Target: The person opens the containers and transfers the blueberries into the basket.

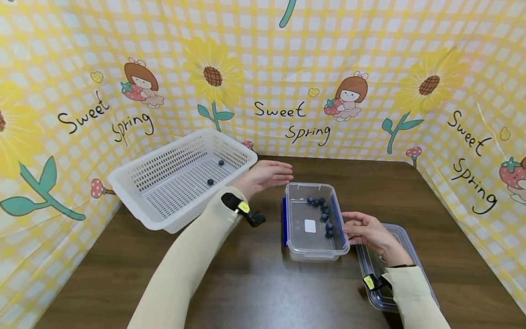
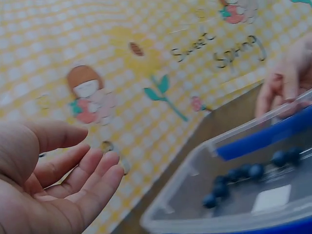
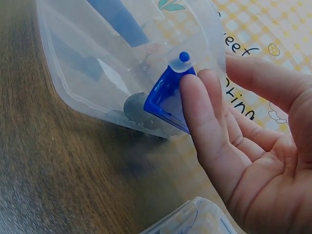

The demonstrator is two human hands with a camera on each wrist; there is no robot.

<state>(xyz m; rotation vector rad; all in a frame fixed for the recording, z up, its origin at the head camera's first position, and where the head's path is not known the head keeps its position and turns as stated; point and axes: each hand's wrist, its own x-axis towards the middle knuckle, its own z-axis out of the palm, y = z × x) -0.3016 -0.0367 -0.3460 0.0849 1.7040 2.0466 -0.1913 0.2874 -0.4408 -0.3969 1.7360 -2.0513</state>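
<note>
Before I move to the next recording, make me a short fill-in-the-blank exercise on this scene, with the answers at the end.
In the white perforated basket, ____ blueberries are visible. The left hand holds ____. The right hand touches a latch on the clear plastic container, and that latch is coloured ____. The yellow checked cloth behind the table reads "Sweet ____".

Missing words: two; nothing; blue; Spring.
</note>
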